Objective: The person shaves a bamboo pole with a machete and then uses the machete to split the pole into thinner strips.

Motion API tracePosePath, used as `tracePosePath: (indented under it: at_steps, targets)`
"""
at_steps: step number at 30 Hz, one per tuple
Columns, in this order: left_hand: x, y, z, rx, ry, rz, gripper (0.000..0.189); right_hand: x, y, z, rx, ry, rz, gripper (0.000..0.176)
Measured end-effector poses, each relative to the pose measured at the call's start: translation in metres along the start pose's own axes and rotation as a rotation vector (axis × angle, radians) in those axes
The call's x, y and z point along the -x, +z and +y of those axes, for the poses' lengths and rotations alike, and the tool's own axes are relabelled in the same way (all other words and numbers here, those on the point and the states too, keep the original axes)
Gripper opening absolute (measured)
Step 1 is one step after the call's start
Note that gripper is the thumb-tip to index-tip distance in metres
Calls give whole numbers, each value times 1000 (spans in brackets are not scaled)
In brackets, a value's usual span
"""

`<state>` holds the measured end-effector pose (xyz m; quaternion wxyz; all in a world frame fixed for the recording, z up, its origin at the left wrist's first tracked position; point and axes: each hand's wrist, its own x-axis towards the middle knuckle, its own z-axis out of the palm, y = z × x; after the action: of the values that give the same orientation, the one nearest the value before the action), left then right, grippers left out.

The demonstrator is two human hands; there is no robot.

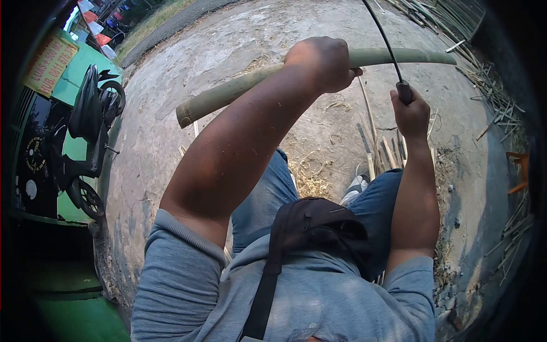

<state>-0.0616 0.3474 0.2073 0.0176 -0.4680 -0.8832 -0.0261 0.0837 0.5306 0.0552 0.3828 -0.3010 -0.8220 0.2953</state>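
A thick green bamboo pole (pixel 233 88) lies across the view, its cut end at the left and its far end at the upper right. My left hand (pixel 322 62) is wrapped round the middle of the pole. Closed round a dark handle, my right hand (pixel 411 111) holds a long thin-bladed tool (pixel 389 45) upright, the blade rising past the top edge of the view. The blade passes in front of or beside the pole; whether they touch I cannot tell.
Split bamboo strips (pixel 370 165) and shavings (pixel 312 174) lie on the concrete by my shoe (pixel 358 187). More bamboo (pixel 441 23) is piled at the upper right. A motorcycle (pixel 88 137) stands at the left, and something orange (pixel 517 172) at the right.
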Motion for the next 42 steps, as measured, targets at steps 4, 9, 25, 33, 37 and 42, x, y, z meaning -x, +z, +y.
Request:
tracePosePath:
  at_steps: [4, 9, 25, 33, 37, 42]
  targets:
    - [2, -9, 7, -43, 3, 2, 55, 6, 0, -6, -30, 16, -4, 25]
    - [2, -13, 13, -56, -18, 10, 49, 14, 0, -22, -42, -117, -65, 22]
    - [56, 30, -40, 296, -175, -43, 62, 35, 13, -39, -8, -232, -187, 19]
    - [161, 80, -100, 554, -381, -188, 59, 45, 42, -33, 113, -296, -354, 14]
    - [201, 98, -114, 590, -432, -170, 57, 53, 60, -31, 91, -277, -389, 15]
    - [227, 116, -116, 602, -461, -180, 49, 69, 63, -46, 167, -538, -516, 8]
